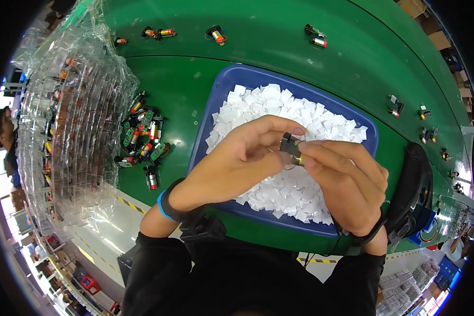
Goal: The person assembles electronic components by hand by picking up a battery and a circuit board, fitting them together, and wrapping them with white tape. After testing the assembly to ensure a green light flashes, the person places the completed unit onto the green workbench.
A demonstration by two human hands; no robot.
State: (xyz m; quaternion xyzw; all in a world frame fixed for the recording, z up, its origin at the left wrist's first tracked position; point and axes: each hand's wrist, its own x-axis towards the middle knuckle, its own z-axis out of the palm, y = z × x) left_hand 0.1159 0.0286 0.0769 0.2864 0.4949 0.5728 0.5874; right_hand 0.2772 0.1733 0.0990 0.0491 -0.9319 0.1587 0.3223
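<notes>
The left wrist is circled by a black band (169, 198) edged in blue. Over the blue tray (226, 79), a small motor assembly (290, 149) is held at the fingertips, between the two hands. Its long axis appears to be slanted, from a black end at upper left toward a yellow-banded end at lower right. The yellow end is pinched by the right hand (347, 176), which is the nearer to it; the black end is narrowly surrounded by the curved left hand (242, 158), though whether it is gripped there cannot be told. A thin purple wire (298, 130) is looped above.

No brand, label or writing can be read on the assembly, nor on the small white squares (268, 102) heaped below. To the left, a pile of motor assemblies (145, 134) is set on the green workbench (179, 84), beside stacked clear plastic trays (79, 131). Farther off, loose motor units (217, 36) are scattered.
</notes>
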